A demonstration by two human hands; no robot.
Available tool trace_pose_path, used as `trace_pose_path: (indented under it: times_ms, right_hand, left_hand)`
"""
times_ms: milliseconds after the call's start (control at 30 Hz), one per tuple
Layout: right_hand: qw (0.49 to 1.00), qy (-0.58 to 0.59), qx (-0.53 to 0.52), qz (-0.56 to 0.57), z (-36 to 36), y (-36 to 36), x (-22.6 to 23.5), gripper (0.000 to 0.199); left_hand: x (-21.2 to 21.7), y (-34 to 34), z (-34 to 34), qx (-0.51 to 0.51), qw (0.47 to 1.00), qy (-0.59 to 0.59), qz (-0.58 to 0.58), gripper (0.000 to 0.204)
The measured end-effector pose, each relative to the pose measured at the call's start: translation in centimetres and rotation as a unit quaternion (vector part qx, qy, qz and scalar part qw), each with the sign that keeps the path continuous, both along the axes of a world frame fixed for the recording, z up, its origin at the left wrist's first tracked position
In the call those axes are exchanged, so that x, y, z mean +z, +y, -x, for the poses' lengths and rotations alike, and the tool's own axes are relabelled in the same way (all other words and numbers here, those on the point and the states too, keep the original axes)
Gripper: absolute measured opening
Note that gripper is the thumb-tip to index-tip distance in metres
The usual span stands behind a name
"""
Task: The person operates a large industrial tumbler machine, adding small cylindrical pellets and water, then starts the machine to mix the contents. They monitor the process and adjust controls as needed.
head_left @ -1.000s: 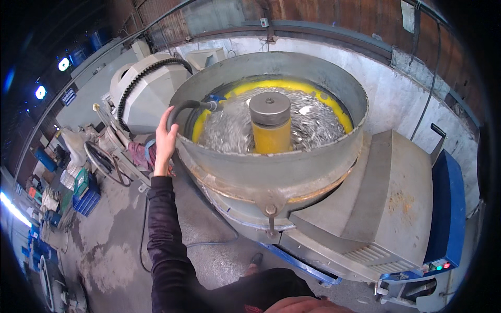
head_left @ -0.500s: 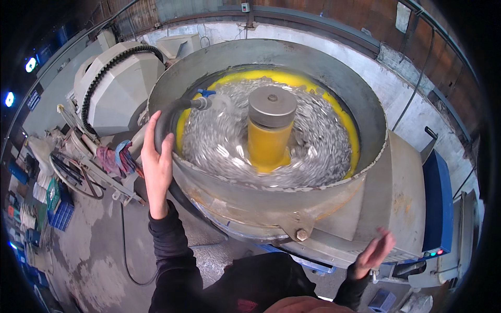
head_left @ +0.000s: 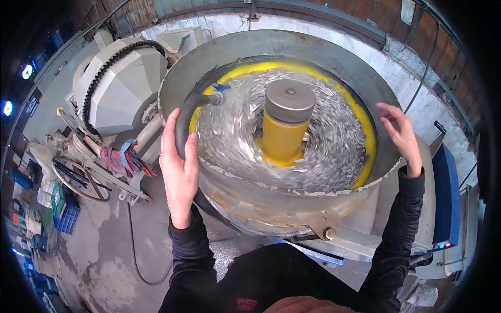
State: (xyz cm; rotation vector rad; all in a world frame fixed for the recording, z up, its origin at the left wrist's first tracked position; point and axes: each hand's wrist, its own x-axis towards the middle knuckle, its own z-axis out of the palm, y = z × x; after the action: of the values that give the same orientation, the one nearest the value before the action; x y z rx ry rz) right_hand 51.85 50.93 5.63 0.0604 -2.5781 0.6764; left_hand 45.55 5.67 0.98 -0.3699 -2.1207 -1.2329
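Note:
A round grey metal tub (head_left: 240, 182) stands in front of me, with a yellow lining (head_left: 373, 151) and a yellow centre post (head_left: 284, 133) under a steel cap. Many small silvery pieces (head_left: 229, 156), smeared by motion, fill the ring around the post. Over the left rim bends a dark hose (head_left: 183, 117) ending in a fitting with a blue valve handle (head_left: 221, 87). My left hand (head_left: 178, 175) is around the hose at the rim, thumb on one side and fingers on the other. At the right rim my right hand (head_left: 402, 135) is raised with fingers bent and apart, holding nothing; whether it touches the rim I cannot tell.
A faceted grey drum (head_left: 122, 88) with a black chain stands at the left. Nearer are rags (head_left: 122, 159) on a frame and blue crates (head_left: 68, 216). A cable (head_left: 133, 250) lies on the floor. At the right is a blue control box (head_left: 446, 195) with lit buttons.
My right hand has risen from low beside the machine to the tub's right rim. My left hand stays at the hose. The whole view has shifted slightly.

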Motion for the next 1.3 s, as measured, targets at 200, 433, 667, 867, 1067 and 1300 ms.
trace_pose_path:
  times_ms: [200,433,667,867,1067,1300]
  right_hand:
    - [0.987,-0.162,-0.009,0.005,1.4,1.6,-1.0,0.031]
    - [0.976,-0.217,-0.009,-0.012,1.6,1.8,-0.9,0.031]
    - [0.963,-0.270,0.007,0.012,1.8,2.0,-0.9,0.032]
    - [0.968,-0.247,0.019,-0.046,1.7,2.1,-1.2,0.032]
    - [0.968,-0.249,0.001,-0.019,1.5,2.2,-1.2,0.032]
    - [0.970,-0.241,-0.012,-0.024,1.8,2.2,-1.3,0.028]
  left_hand:
    - [-0.1,0.2,0.0,0.004,1.000,-0.015,-0.023,0.048]
    - [-0.3,0.3,-0.1,-0.043,0.993,-0.039,-0.099,0.047]
    - [-0.4,-0.1,0.2,-0.004,1.000,0.021,-0.011,0.046]
    - [-0.6,-0.2,0.6,-0.042,0.998,0.022,-0.034,0.044]
    - [-0.3,0.2,0.2,-0.060,0.996,-0.004,-0.072,0.043]
    - [-0.4,0.2,0.1,-0.039,0.996,-0.033,-0.072,0.042]
